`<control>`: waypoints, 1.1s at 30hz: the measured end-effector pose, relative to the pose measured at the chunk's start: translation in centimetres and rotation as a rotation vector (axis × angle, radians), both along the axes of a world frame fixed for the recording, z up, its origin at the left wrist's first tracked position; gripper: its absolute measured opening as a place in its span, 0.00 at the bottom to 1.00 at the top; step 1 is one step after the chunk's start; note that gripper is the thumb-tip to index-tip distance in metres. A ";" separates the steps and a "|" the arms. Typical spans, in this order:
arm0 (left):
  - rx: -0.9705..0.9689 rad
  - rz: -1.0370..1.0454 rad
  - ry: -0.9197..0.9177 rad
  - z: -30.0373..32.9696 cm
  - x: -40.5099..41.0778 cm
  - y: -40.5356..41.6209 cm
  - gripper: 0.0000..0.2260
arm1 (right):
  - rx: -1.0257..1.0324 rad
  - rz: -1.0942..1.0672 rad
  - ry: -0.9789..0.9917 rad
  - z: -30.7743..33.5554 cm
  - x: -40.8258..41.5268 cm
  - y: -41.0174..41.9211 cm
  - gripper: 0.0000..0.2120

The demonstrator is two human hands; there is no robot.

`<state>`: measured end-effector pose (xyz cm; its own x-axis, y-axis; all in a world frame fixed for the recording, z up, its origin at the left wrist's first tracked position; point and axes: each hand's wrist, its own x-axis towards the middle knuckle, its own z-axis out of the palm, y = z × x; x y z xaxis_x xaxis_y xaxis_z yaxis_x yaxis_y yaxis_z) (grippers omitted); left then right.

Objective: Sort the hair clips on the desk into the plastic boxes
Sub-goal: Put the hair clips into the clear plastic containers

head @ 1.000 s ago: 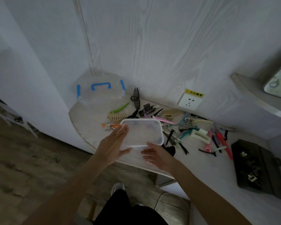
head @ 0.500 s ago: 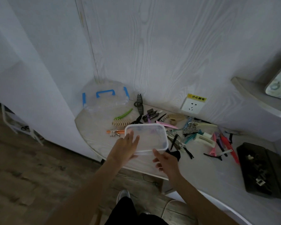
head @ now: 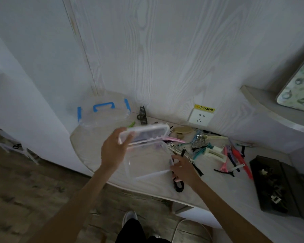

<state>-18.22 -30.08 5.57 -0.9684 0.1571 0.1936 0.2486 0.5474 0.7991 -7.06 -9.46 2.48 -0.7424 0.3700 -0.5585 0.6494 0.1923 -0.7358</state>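
A small clear plastic box point(head: 147, 163) stands on the white desk point(head: 95, 148) near its front edge. My left hand point(head: 114, 149) grips the box's clear lid point(head: 146, 134) at its left end and holds it tilted above the box. Resting at the right side of the box, my right hand point(head: 182, 166) curls its fingers on that edge. Several hair clips lie behind and to the right: a black claw clip point(head: 142, 114), a pink clip point(head: 176, 139), coloured clips point(head: 235, 155) and a black clip point(head: 179, 185) under my right wrist.
A bigger clear box with blue handle and latches point(head: 104, 111) stands at the desk's back left against the wall. A dark tray point(head: 274, 183) holding small items lies at the right. A wall socket point(head: 201, 116) sits behind the clips. The desk's curved edge drops to the floor.
My left hand has lifted the lid off the small clear box and tilted it up. My right hand moved to the box's right edge. The view came closer.
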 end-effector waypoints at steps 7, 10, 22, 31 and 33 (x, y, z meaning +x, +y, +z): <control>-0.008 0.115 -0.622 -5.8 -2.3 0.3 0.23 | -0.138 -0.007 -0.111 0.2 -0.3 0.2 0.21; -0.028 0.120 -0.646 -6.9 -2.1 0.5 0.23 | -0.153 0.044 -0.137 0.6 -0.5 0.7 0.20; 0.072 0.102 -0.545 -5.7 -3.4 -2.9 0.16 | 0.578 0.323 0.081 1.0 -3.9 5.4 0.14; -0.323 0.059 -0.333 -7.3 -2.6 -5.2 0.13 | 0.899 0.450 -0.087 -2.1 -7.4 3.4 0.11; -0.320 0.069 -0.335 -7.6 -2.7 -5.4 0.13 | 0.893 0.405 -0.033 -2.5 -7.4 3.9 0.08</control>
<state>-20.88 -35.48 -1.99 -0.9796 0.0911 -0.1790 -0.0397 0.7858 0.6173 -14.49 -5.59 0.02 -0.8954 0.3872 -0.2200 0.4292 0.8820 -0.1944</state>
